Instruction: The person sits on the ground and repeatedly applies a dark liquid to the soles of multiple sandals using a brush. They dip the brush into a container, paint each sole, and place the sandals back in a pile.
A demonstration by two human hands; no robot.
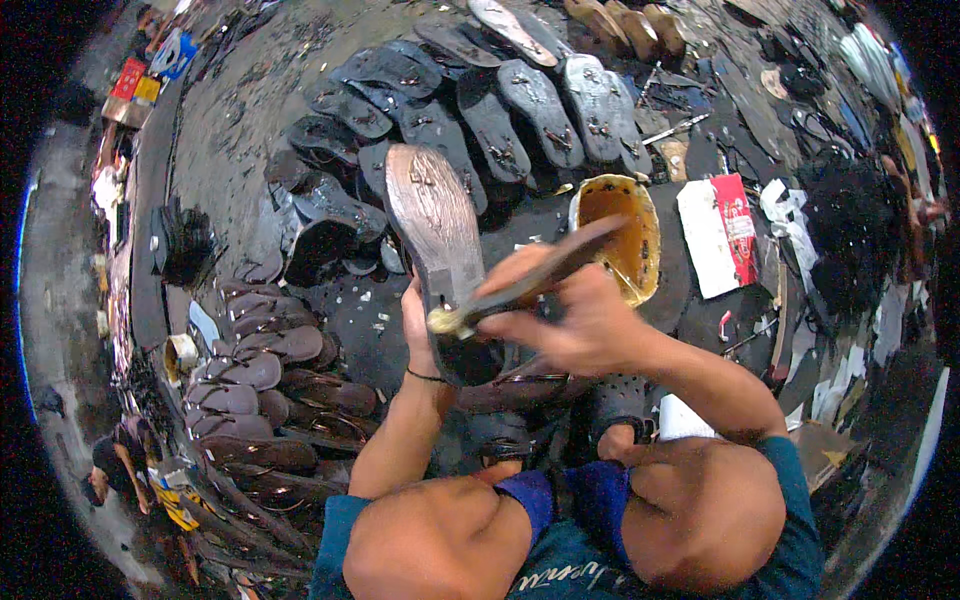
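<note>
In front of my knees my left hand point(414, 318) grips a sandal point(436, 225) from its left side, bottom facing up. The upper part of that sole looks wet and shiny, while its heel end is dark. Most of my left fingers are hidden behind it. My right hand point(575, 310) is closed around a glue brush point(565, 262) with a long, flat, dark handle. Its pale, yellowish tip rests against the sole near the heel. Just beyond my right hand stands a cut-open tub point(648, 222) coated inside with amber glue.
Several dark soles point(540, 110) lie in a curved row ahead, bottoms up. Stacked sandals point(240, 385) fill the left side. To the right are a red and white carton piece point(718, 235), a crumpled plastic bag point(788, 215) and scattered scraps. A knife-like blade point(675, 129) lies beyond the tub.
</note>
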